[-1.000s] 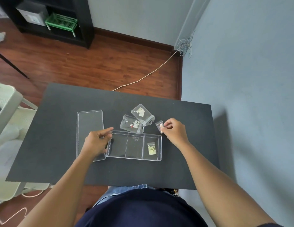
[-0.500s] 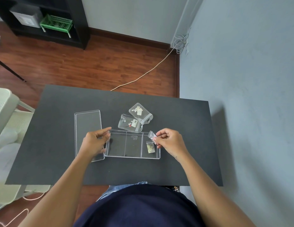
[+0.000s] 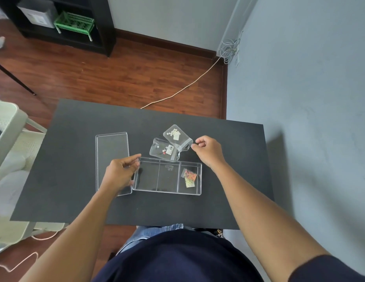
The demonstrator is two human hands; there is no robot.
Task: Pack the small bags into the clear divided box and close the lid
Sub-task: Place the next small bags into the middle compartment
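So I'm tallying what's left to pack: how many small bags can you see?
4. Two lie overlapping in the box's right compartment: an orange-filled bag on a yellow-filled bag. Two lie overlapping on the table behind the box: the star bag and the flower bag.

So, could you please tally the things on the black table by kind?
Small bags in the box: 2
Small bags outside it: 2
Clear divided box: 1
Lid: 1
Total: 6

Black table [image 3: 79, 180]; clear box [image 3: 167, 192]; orange-yellow bag contents [image 3: 189, 177].
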